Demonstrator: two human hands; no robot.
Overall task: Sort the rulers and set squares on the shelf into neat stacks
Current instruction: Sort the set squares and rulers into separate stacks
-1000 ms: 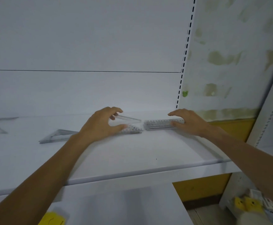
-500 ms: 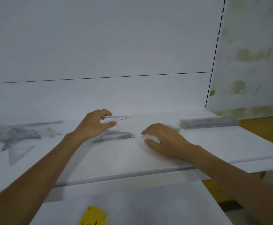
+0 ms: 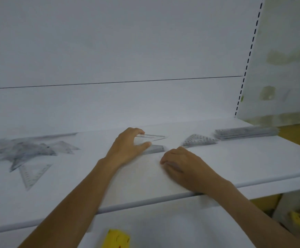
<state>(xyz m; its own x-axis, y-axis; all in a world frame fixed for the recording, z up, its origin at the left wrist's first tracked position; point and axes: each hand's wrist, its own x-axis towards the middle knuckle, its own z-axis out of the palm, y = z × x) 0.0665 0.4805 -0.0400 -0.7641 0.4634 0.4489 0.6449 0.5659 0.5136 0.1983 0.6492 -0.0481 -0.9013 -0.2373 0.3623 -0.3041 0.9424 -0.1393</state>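
Only scale marks show on the clear plastic, too blurred to read, and the dark print on the yellow packet (image 3: 116, 238) below the shelf (image 3: 217, 172) is no clearer. The left hand (image 3: 127, 147) has a narrow grip on one clear set square (image 3: 152, 137), pinched between thumb and fingers just above a second set square (image 3: 155, 149) that lies on the shelf. The right hand (image 3: 181, 166) rests on the shelf just beside them, fingers curled under; whether its grip holds anything I cannot tell. A third set square (image 3: 197, 140) lies flat to the right, near one stack of rulers (image 3: 245, 133) at the shelf's right end; how many it holds cannot be counted. At the left, one lone set square (image 3: 33, 174) lies in front of a jumbled heap (image 3: 20, 151), too blurred to count.
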